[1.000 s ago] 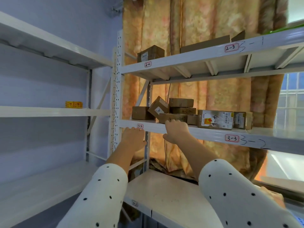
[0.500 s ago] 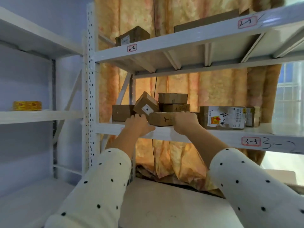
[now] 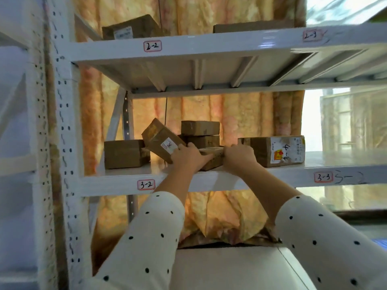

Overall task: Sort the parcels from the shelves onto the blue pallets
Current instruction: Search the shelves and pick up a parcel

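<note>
I log both hands on one low brown parcel point(image 3: 211, 159) at the front edge of the shelf marked 3-2 point(image 3: 125, 181). The left hand point(image 3: 188, 156) has its fingers curled around the parcel's 9 o'clock end, grip clamped on the cardboard; the right hand point(image 3: 239, 154) is curled over its 3 o'clock end, grip likewise clamped. The parcel's underside looks to rest on the shelf board, though the hands hide most of it, so I cannot tell if it is lifted. At 10 o'clock from the grip a tilted parcel with a red-and-white label point(image 3: 160, 141) leans, its lower corner touching the left hand's knuckles. At 12 o'clock two flat parcels point(image 3: 200, 133) are stacked one on the other, just behind the held one. Farther toward 9 o'clock a squat plain box point(image 3: 124, 153) stands upright beside the tilted one. At 3 o'clock a long box with a printed shipping label and handwriting point(image 3: 272, 150) sits just beside the right hand. Above, on the shelf marked 2-2 point(image 3: 209, 48), I see a dark box point(image 3: 129, 28) at 11 o'clock. Both forearms wear white sleeves with black dots point(image 3: 150, 237). A patterned orange curtain point(image 3: 230, 114) hangs behind the rack.
</note>
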